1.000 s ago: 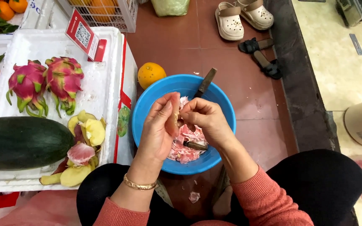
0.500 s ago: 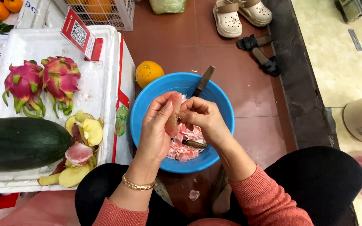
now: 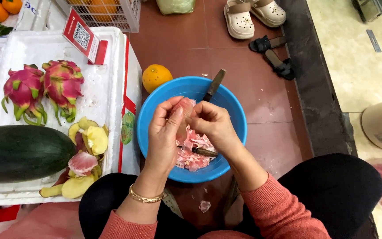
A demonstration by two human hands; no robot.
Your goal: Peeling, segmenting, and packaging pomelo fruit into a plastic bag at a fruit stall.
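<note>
Pink fruit piece (image 3: pixel 183 111) gripped between left hand (image 3: pixel 166 132) and right hand (image 3: pixel 213 126), above blue bowl (image 3: pixel 191 128) | risk: slippery piece could be dropped beside bowl | knife (image 3: pixel 213 86) on far rim could be knocked | red-white tag (image 3: pixel 84 40) upright left of bowl, on white foam box (image 3: pixel 107 102)

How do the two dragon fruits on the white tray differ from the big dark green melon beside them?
The dragon fruits are pink with green-tipped scales; the melon is plain dark green and smooth. Each dragon fruit is much smaller than the melon. The dragon fruits lie side by side at the far part of the white foam tray; the melon lies across its near part, partly cut off by the picture's left edge. Both kinds look whole and uncut, and neither hand touches them.
</note>
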